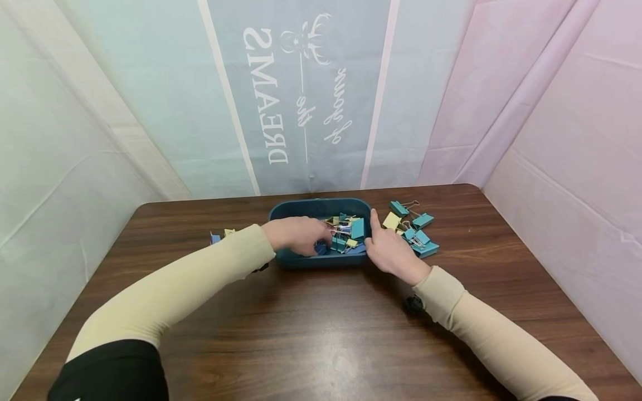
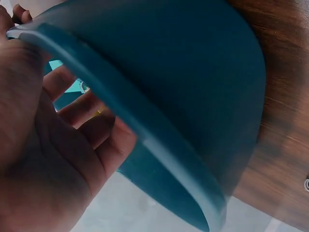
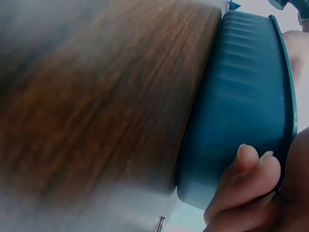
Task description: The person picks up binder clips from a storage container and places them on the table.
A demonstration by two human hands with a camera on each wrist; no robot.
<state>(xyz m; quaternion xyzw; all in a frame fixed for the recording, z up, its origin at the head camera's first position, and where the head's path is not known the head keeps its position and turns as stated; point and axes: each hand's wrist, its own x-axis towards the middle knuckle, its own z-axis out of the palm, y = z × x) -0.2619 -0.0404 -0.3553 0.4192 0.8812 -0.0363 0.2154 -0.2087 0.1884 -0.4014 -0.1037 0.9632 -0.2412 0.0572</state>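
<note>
A dark teal bin (image 1: pixel 321 260) holds a pile of teal, yellow and blue binder clips (image 1: pixel 358 229). Over its left end reaches the left hand (image 1: pixel 300 235), fingers bent down inside among the clips; the left wrist view shows that hand (image 2: pixel 72 130) with its fingers spread behind the rim (image 2: pixel 120 106) and a teal clip (image 2: pixel 72 87) beyond them. Whether the fingertips touch a clip is hidden. The right hand (image 1: pixel 393 250) grips the bin's right end, its index finger along the rim; in the right wrist view its curled fingers (image 3: pixel 246 188) press on the outer wall (image 3: pixel 236 106).
Right of the bin, teal and yellow binder clips (image 1: pixel 423 221) lie loose on the brown wooden table (image 1: pixel 321 334). A blue clip (image 1: pixel 215 239) and a yellow one (image 1: pixel 229 231) lie to the left, beside the left sleeve. A printed curtain (image 1: pixel 311 111) hangs behind the table.
</note>
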